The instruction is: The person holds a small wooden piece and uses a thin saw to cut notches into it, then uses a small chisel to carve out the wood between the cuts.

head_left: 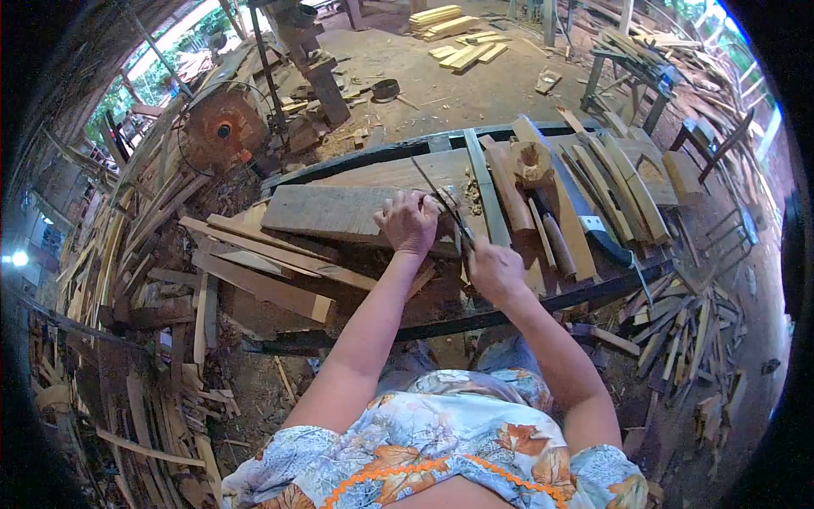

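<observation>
My right hand (497, 273) is closed around the handle of a long, thin, dark-bladed knife (435, 188). Its blade slants up and away to the left, passing close by the fingers of my left hand (409, 222). That hand is curled closed over the right end of a wide grey-brown board (326, 210); whatever its fingers grip is hidden or too small to name. Wood shavings (471, 193) lie just right of the blade, beside a narrow greenish strip of wood (487, 187).
On the bench's right part lie a hollowed wood block (532, 163), a handsaw (604, 240) and several wooden strips (623, 182). A large round rusty disc (222, 127) stands at the left. Scrap wood (691, 335) is heaped right; stacked planks (441, 21) lie behind.
</observation>
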The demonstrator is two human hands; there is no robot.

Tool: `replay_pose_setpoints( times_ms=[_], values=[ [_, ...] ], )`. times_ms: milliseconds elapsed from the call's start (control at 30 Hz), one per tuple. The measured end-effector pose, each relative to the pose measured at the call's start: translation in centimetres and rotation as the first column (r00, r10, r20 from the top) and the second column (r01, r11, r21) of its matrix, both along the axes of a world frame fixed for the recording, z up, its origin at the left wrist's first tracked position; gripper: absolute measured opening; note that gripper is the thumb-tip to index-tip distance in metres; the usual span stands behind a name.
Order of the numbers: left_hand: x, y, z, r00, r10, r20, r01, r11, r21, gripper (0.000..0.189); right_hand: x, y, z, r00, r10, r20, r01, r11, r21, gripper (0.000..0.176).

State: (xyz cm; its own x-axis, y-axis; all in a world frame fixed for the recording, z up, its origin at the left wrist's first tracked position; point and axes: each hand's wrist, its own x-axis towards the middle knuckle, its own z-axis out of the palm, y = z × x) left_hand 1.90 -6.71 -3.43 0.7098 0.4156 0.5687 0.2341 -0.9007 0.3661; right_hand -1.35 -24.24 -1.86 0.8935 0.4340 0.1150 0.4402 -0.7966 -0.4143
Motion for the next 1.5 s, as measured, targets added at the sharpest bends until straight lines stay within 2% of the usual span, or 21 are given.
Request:
replay_pose_setpoints(
  times_ms=[33, 133, 200, 333, 567, 633, 700, 767, 833, 933, 1000, 1133, 1200, 1367, 1500],
  values=[
    [0.0, 0.0, 0.1, 1.0, 0.002, -0.002, -0.002, 1.0, -0.003, 0.021, -1.6, -1.3, 0.6, 1.0, 0.011, 0.022, -0.012, 1.0, 0.017, 0.017],
    [-0.2, 0.0, 0.3, 0.997, 0.006, -0.076, -0.008, 1.0, -0.029, 0.025, -5.0, -4.9, 0.0, 1.0, -0.016, -0.02, 0.015, 0.997, -0.075, 0.017],
    [-0.3, -0.1, 0.3, 0.999, -0.004, -0.038, 0.003, 1.0, -0.032, 0.025, -6.6, -6.5, 0.0, 1.0, 0.001, 0.005, -0.001, 1.0, -0.002, 0.019],
    [-0.2, 0.0, 0.2, 0.998, -0.009, -0.067, 0.005, 0.998, -0.058, 0.023, -7.5, -7.5, 1.9, 0.999, 0.001, 0.049, -0.003, 0.999, 0.034, 0.017],
    [0.3, 0.4, -0.7, 0.999, 0.02, 0.037, -0.021, 1.0, 0.019, 0.019, -8.7, -8.7, 6.6, 0.997, -0.066, -0.036, 0.071, 0.985, 0.156, 0.014],
    [0.2, 0.2, -1.1, 0.999, 0.02, 0.05, -0.022, 0.999, 0.039, 0.019, -8.1, -8.6, 6.4, 0.996, -0.084, 0.01, 0.08, 0.976, 0.205, 0.011],
    [0.1, 0.3, -1.1, 0.996, -0.017, 0.086, 0.02, 0.999, -0.029, 0.017, -6.9, -7.4, 6.1, 0.989, -0.084, 0.121, 0.058, 0.976, 0.212, 0.015],
    [0.0, 0.2, -0.8, 0.997, -0.012, 0.082, 0.014, 0.999, -0.029, 0.016, -5.9, -5.3, 6.1, 0.989, -0.064, 0.133, 0.029, 0.967, 0.255, 0.016],
    [-0.2, 0.3, -0.6, 0.997, -0.002, 0.078, 0.004, 1.0, -0.029, 0.016, -4.1, -3.3, 4.3, 0.995, -0.019, 0.095, 0.001, 0.984, 0.178, 0.018],
    [-0.4, 0.1, -0.3, 0.997, -0.021, 0.071, 0.022, 1.0, -0.009, 0.017, -1.7, -0.9, 1.9, 0.998, -0.009, 0.066, -0.002, 0.985, 0.17, 0.019],
    [-0.2, 0.2, -0.2, 0.999, 0.019, -0.044, -0.023, 0.996, -0.083, 0.017, -0.7, 0.0, 0.8, 0.997, -0.015, 0.08, 0.003, 0.988, 0.151, 0.019],
    [0.2, 0.6, -1.2, 0.999, 0.017, 0.037, -0.016, 1.0, -0.015, 0.018, -0.1, 0.4, 0.4, 0.998, -0.027, 0.048, 0.022, 0.993, 0.115, 0.021],
    [0.4, 0.7, -1.5, 0.989, -0.002, 0.15, -0.004, 0.999, 0.035, 0.016, -0.3, 0.6, 0.8, 0.999, -0.026, 0.032, 0.023, 0.994, 0.106, 0.021],
    [0.1, 0.6, -1.0, 0.998, 0.004, 0.066, -0.004, 1.0, -0.001, 0.017, -1.1, 0.4, 0.9, 1.0, -0.011, 0.012, 0.011, 0.999, 0.032, 0.023],
    [0.0, 0.5, -0.7, 0.996, -0.014, 0.09, 0.015, 1.0, -0.013, 0.013, -2.5, -1.3, 0.8, 1.0, -0.008, -0.012, 0.008, 1.0, 0.015, 0.041]
  ],
)
